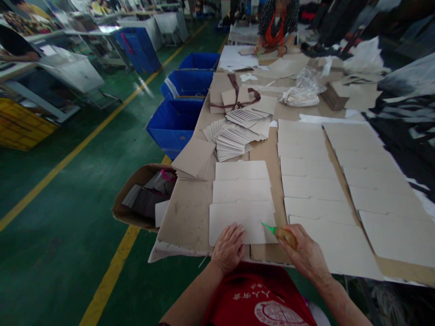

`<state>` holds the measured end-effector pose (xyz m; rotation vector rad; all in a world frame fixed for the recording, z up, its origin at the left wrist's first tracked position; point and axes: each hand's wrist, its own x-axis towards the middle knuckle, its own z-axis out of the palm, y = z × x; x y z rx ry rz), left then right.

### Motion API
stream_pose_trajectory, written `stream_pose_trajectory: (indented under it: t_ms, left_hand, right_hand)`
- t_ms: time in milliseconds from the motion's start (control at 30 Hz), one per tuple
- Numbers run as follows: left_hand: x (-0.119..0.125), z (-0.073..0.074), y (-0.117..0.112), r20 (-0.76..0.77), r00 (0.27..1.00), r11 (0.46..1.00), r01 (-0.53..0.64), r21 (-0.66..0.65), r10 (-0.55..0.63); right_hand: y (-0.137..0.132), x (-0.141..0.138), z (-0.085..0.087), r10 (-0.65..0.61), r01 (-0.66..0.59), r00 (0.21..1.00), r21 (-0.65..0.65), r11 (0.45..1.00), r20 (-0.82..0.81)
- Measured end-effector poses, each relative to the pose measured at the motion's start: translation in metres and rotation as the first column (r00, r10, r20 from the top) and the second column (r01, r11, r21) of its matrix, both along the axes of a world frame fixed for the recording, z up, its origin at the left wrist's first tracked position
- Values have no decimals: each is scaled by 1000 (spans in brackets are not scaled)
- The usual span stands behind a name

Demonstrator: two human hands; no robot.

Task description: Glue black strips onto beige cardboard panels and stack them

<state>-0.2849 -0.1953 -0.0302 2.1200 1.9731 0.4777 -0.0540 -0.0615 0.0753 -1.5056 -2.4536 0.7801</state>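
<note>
My left hand (229, 246) lies flat on the lower edge of a pale rectangular panel (243, 217), fingers stretched out. My right hand (307, 249) is wrapped round the wooden handle of an awl (285, 236) whose shank is green. The awl points left, and its tip is over the right part of that panel; whether it touches the surface I cannot tell. Two more pale panels (242, 190) overlap behind this one. To the right, two columns of overlapping panels (312, 185) run away from me.
Fanned stacks of cards (238, 136) and a squared stack (195, 158) lie at the table's left. Blue bins (175, 124) and a cardboard box (136, 217) stand beside that edge. A clear plastic bag (304, 88) lies farther back. A person in an orange apron (274, 34) works at the far end.
</note>
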Motion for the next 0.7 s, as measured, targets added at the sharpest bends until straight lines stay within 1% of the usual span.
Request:
stream_pose_trajectory:
  t_ms: [133,267,500,600,700]
  left_hand:
    - [0,0,-1,-1,1000,1000,0,6,0]
    - [-1,0,-1,-5,1000,1000,0,9,0]
    - [-1,1,-1,-9,1000,1000,-4,8,4]
    - [-1,1,0,-8,1000,1000,-2,4,2]
    - [-1,1,0,-8,1000,1000,-3,2,3]
  right_hand:
    - [0,-5,2,9,-10,999,-21,1000,-53]
    - [1,-11,-2,-10,9,997,-24,1000,-79]
    - [8,-14,-9,-67,69,996,37,997,-53]
    - [12,-11,-6,-90,91,996,53,994,-21]
    - [14,-6,1,-93,93,996,36,995,10]
